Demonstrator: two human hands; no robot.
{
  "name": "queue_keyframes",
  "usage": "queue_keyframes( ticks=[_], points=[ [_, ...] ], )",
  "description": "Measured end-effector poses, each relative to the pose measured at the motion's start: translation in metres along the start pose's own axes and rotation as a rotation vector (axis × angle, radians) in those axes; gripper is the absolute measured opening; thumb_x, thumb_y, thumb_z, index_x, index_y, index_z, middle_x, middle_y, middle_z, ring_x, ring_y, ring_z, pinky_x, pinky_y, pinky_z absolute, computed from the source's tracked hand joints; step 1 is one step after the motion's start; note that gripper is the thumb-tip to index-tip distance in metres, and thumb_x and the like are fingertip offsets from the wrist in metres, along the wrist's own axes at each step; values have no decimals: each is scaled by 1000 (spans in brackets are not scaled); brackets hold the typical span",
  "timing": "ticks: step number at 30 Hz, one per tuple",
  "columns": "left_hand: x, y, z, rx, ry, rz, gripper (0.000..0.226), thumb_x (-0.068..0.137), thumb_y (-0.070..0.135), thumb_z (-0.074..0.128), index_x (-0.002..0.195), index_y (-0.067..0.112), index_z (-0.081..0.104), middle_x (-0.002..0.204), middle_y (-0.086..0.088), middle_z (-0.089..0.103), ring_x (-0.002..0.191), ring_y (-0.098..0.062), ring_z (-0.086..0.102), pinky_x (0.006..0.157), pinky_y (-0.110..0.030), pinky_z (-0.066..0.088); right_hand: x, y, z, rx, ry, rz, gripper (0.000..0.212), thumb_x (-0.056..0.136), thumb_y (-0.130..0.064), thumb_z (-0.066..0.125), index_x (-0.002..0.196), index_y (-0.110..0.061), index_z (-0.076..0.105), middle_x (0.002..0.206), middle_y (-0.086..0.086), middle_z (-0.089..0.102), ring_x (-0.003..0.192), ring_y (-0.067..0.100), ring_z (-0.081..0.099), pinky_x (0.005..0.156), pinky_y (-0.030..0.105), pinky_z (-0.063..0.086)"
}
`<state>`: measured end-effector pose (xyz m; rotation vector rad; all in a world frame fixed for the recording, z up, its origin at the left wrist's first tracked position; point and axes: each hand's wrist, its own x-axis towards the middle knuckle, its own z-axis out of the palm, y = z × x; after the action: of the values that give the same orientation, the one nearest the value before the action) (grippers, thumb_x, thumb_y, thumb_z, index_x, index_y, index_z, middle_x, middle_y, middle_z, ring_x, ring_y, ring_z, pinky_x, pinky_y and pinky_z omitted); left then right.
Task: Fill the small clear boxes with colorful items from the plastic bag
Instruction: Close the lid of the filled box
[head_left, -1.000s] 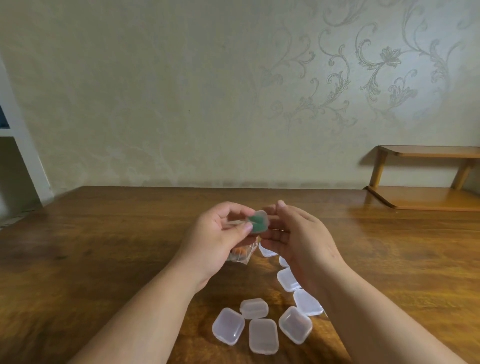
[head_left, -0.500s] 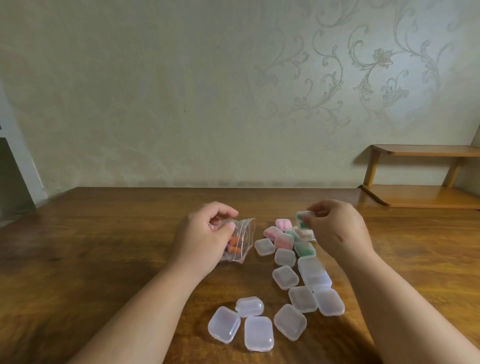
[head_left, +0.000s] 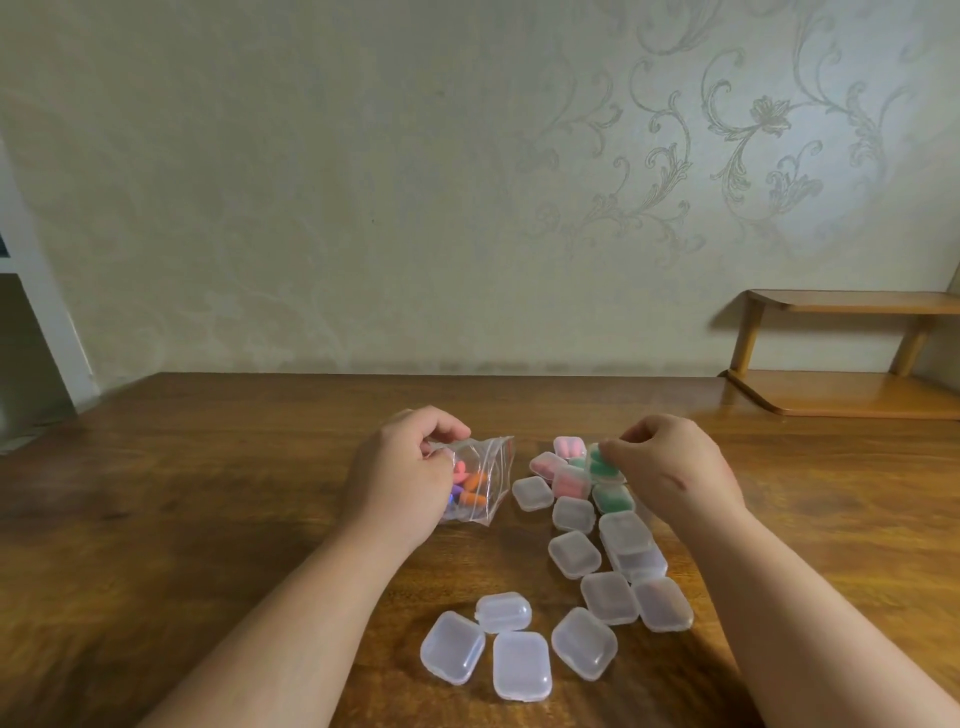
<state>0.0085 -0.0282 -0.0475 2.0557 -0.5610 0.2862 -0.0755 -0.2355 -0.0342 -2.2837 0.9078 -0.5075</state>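
My left hand (head_left: 400, 478) grips the plastic bag (head_left: 480, 480), my right hand (head_left: 675, 467) pinches a green-filled box (head_left: 602, 466); 4 empty boxes (head_left: 521, 665) lie nearest.

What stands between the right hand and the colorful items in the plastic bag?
Pink-filled boxes lie on the table between the right hand and the plastic bag. The right hand also holds a green-filled box, and the left hand pinches the bag's top; whether its mouth is open cannot be told.

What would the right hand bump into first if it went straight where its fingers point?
Most likely the pink-filled box just beside the green-filled box that the right hand pinches. The plastic bag lies farther on. Depth is unclear.
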Motion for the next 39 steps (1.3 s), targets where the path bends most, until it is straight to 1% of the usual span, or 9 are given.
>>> queue_keyframes(
  ticks=[9,12,16,20,24,30,33,36,39],
  points=[
    [5,-6,-2,71,54,-78,24,94,9,57,102,28,69,111,7,63,100,-11,60,62,-26,60,-3,-2,10,-165,51,-36,29,90,-47,56,108,-25,62,96,-3,66,81,17,63,73,37,57],
    [5,-8,0,182,42,-64,29,96,10,55,111,31,68,123,6,59,110,-9,51,78,-26,56,-12,-10,12,-61,81,-178,23,91,-44,58,103,-27,65,97,-6,66,82,13,62,73,35,56],
    [4,-8,0,283,-44,-63,38,97,15,57,130,35,60,140,9,53,127,-14,49,98,-30,46,-35,-28,26,-62,-97,-400,12,95,-30,56,96,-33,68,93,-11,68,77,4,61,66,25,54],
    [1,-9,4,440,-139,-85,37,92,20,66,123,42,64,130,9,59,112,-15,56,87,-27,51,-45,-41,37,-211,-235,-532,34,100,-21,45,121,-38,65,119,-8,62,105,13,59,81,24,51],
    [3,-5,3,421,-134,-126,27,95,18,62,110,39,66,114,10,62,96,-14,59,77,-27,56,-41,-55,38,-351,-304,-550,39,99,-18,50,129,-41,57,131,-6,56,110,16,55,90,30,52],
    [2,1,4,368,-169,-105,25,95,16,59,104,38,67,105,11,64,92,-13,59,78,-29,57,-47,-45,49,-271,-154,-675,15,93,-31,55,102,-25,66,97,-7,66,94,15,61,81,29,49],
    [1,1,6,363,-175,-103,22,96,20,59,99,40,66,106,13,64,94,-12,59,84,-33,57,-39,-68,48,-668,-521,-445,33,97,-32,52,128,-21,53,125,4,57,118,22,54,100,33,46],
    [1,0,7,371,-195,-115,21,96,21,61,99,41,65,108,13,64,97,-13,59,85,-35,57,-35,-72,42,-709,-738,-285,53,99,-34,50,146,-15,35,138,11,45,129,28,45,106,36,38],
    [1,-2,8,387,-204,-111,20,96,23,61,102,42,66,110,13,64,98,-14,59,85,-35,57,-38,-67,48,-582,-523,-371,36,96,-37,55,128,-22,53,111,5,56,106,22,53,93,31,46]
  ],
)
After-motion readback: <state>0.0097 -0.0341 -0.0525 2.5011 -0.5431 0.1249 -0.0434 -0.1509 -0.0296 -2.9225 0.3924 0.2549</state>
